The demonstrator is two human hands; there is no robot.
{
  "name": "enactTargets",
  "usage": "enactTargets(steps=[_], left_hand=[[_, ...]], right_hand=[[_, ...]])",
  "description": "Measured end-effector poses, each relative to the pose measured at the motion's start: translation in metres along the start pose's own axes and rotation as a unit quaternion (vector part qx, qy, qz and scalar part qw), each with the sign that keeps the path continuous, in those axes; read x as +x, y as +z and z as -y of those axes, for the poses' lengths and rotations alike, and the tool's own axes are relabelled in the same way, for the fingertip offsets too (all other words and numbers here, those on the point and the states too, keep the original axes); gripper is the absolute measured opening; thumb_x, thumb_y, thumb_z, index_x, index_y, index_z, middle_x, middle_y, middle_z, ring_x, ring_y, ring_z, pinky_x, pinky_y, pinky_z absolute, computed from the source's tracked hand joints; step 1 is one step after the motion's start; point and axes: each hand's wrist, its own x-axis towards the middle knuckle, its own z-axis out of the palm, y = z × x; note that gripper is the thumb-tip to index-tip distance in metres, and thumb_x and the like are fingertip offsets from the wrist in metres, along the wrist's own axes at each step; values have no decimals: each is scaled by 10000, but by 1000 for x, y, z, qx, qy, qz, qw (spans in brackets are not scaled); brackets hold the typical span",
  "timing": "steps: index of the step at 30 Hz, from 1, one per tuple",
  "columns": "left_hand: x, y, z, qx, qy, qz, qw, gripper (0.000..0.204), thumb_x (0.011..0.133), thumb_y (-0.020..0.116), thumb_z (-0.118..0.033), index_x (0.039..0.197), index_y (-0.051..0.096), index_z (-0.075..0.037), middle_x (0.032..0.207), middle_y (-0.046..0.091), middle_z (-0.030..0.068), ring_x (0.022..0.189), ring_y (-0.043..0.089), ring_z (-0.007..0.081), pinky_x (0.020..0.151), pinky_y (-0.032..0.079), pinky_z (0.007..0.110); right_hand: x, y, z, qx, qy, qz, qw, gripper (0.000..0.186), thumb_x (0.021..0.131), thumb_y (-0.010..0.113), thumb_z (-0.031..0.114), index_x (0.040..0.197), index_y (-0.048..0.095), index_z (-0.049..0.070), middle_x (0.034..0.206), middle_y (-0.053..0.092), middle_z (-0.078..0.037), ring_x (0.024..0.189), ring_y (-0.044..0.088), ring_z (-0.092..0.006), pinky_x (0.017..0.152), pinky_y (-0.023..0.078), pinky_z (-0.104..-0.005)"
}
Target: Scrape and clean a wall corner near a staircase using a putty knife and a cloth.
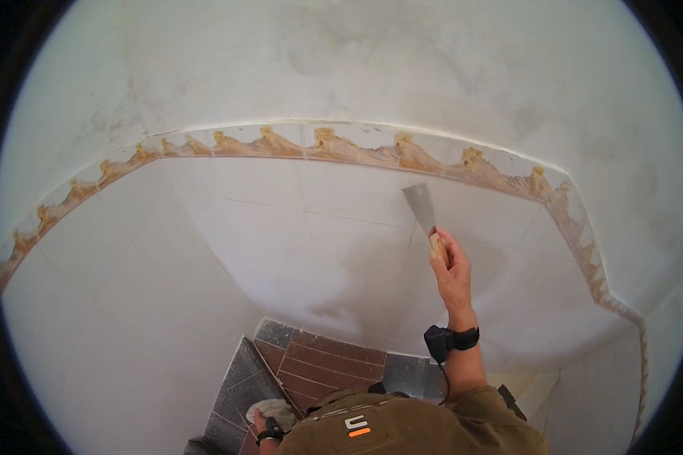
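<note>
My right hand (452,274) is closed around the pale wooden handle of a putty knife (420,206). Its wide metal blade points up and slightly left, in front of the white tiled wall, just below a patterned border strip (357,149). From this view I cannot tell whether the blade touches the tiles. Low down beside my body, my left hand (260,423) grips a crumpled whitish cloth (278,410); most of its fingers are hidden.
Above the border runs a white wall (387,61) with grey smudges. White tiles (114,303) also cover the left side. Below lie reddish-brown floor tiles (326,360) and dark grey tiles (239,387), with a raised edge at the left. A black device (440,341) is strapped to my right wrist.
</note>
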Motion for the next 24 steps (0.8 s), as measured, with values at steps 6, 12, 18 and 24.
enactTargets(steps=[6,12,18,24], left_hand=[[22,-3,5,-37,-30,-5,999,564,846,335,-510,1064,502,-17,1008,550,149,868,523,321,760,443,403],[27,13,0,-14,-46,16,999,582,845,331,-508,1102,472,-5,1049,532,162,911,515,332,786,437,415],[18,9,0,-10,-60,25,998,604,843,328,-506,1139,442,7,1090,514,174,955,508,343,811,430,427],[23,-6,2,-11,-45,48,998,629,841,324,-504,1177,412,20,1131,496,187,999,500,354,837,423,439]], right_hand=[[22,2,4,-334,-211,-61,917,429,768,492,18,1192,448,64,937,567,-133,796,565,-237,710,434,-274],[30,16,10,-300,-111,-8,948,476,759,494,43,1219,431,147,816,552,-159,694,544,-265,638,429,-314],[30,24,17,-222,-111,-13,969,487,744,499,52,1217,425,142,676,519,-149,610,525,-302,586,429,-365],[33,25,6,-261,-138,-24,955,497,733,505,37,1215,426,130,691,518,-136,603,519,-307,575,424,-365]])
